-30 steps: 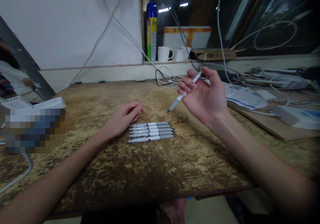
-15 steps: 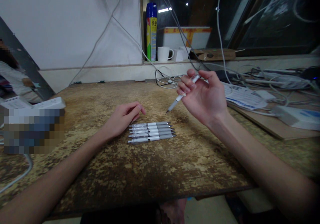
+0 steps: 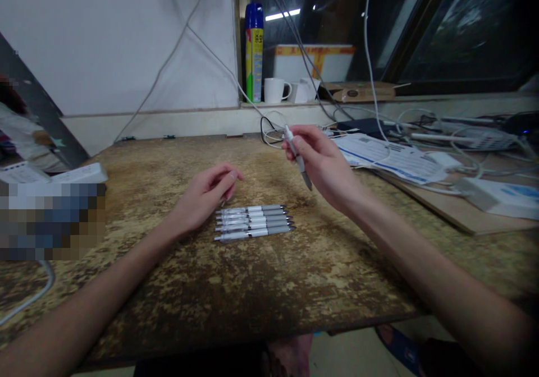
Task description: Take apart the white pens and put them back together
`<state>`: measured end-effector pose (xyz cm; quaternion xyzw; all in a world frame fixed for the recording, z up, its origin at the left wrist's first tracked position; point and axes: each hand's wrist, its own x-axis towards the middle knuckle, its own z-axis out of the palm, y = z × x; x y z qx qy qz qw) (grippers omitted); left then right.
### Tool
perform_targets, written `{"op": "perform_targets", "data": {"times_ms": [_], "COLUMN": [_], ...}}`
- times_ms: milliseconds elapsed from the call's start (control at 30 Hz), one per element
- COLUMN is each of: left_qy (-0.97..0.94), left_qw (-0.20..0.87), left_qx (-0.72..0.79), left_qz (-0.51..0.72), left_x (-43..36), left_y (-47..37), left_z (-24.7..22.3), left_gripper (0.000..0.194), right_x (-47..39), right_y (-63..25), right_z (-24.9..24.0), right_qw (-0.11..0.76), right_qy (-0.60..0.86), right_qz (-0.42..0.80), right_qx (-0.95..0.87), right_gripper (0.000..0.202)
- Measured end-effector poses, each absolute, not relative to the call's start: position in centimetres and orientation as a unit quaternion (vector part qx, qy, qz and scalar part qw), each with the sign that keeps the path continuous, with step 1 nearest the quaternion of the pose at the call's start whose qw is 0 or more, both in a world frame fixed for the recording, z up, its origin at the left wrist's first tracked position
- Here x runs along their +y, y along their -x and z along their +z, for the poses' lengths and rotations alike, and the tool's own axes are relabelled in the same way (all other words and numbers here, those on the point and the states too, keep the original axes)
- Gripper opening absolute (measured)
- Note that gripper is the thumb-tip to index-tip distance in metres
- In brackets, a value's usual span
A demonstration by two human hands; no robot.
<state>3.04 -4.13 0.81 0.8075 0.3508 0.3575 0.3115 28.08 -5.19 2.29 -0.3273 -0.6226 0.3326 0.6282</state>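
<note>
A white pen with a grey grip [image 3: 300,162] is pinched between the thumb and fingers of my right hand [image 3: 322,161], raised above the table. Its white end points up and its grey end slants down to the right. Several similar pens [image 3: 257,232] lie side by side on the worn wooden table [image 3: 252,293], grey ends to the right and clear ends to the left. My left hand [image 3: 213,189] rests just beyond their left ends, its fingers loosely curled together with no object visible in them; the palm is hidden.
Papers [image 3: 391,155], tangled cables and a white box [image 3: 501,194] lie on a board at the right. A white power strip [image 3: 80,172] stands at the left. On the sill are a spray can [image 3: 254,57] and a white mug [image 3: 275,90].
My right hand has moved left and turned palm inward. The pen in it has swung round, its grey end now pointing down to the right. My left hand has hardly moved.
</note>
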Motion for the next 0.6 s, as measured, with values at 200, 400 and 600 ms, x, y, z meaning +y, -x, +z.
{"op": "perform_targets", "data": {"times_ms": [200,400,600], "left_qy": [-0.787,-0.804,-0.816], "left_qw": [0.4,0.378,0.329], "left_qx": [0.277,0.302,0.341], "left_qz": [0.38,0.347,0.33], "left_x": [-4.5,-5.1,-4.9], "left_y": [-3.4,-3.8,-3.7], "left_z": [0.7,0.9,0.9], "left_gripper": [0.026,0.025,0.029], "right_x": [-6.3,-7.3,-7.4], "right_y": [-27.2,-26.4,-26.2], "right_z": [1.3,1.0,0.8], "right_qw": [0.5,0.381,0.348], "right_qy": [0.328,0.331,0.361], "right_qz": [0.252,0.173,0.157], "right_qx": [-0.761,-0.846,-0.851], "right_gripper": [0.019,0.011,0.012]}}
